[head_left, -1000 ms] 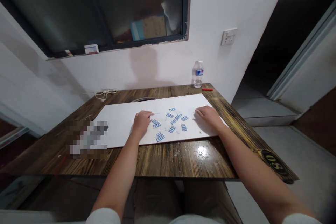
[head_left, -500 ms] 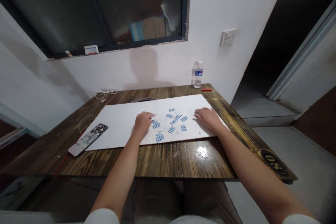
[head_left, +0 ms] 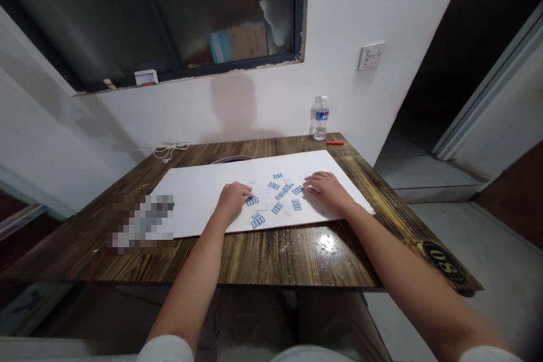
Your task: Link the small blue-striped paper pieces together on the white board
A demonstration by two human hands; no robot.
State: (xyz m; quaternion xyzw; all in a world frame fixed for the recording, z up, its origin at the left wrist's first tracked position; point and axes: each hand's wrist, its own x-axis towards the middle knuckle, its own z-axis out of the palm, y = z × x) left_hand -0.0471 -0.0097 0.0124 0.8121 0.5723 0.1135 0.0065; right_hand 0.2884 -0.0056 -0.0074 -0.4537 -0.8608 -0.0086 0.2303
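Note:
A white board (head_left: 199, 189) lies across the wooden table, with several small blue-outlined pieces (head_left: 277, 208) scattered over its middle and right part. My left hand (head_left: 232, 199) rests at the left side of the pieces, its fingertips over the leftmost group (head_left: 253, 201); whether it grips one is too small to tell. On the right, my right hand (head_left: 326, 189) lies palm down on the board with its fingers apart, the tips beside a blue-outlined piece (head_left: 298, 189). Nothing shows in that hand.
A plastic bottle (head_left: 321, 119) and a red pen-like item (head_left: 335, 142) stand and lie at the table's back right. A white cable (head_left: 169, 150) is at the back left. A blurred patch covers something front left. A round black plaque (head_left: 445, 263) sits front right.
My right hand has slid left, toward the nearest pieces. My left hand's fingers have shifted slightly right, over the leftmost group.

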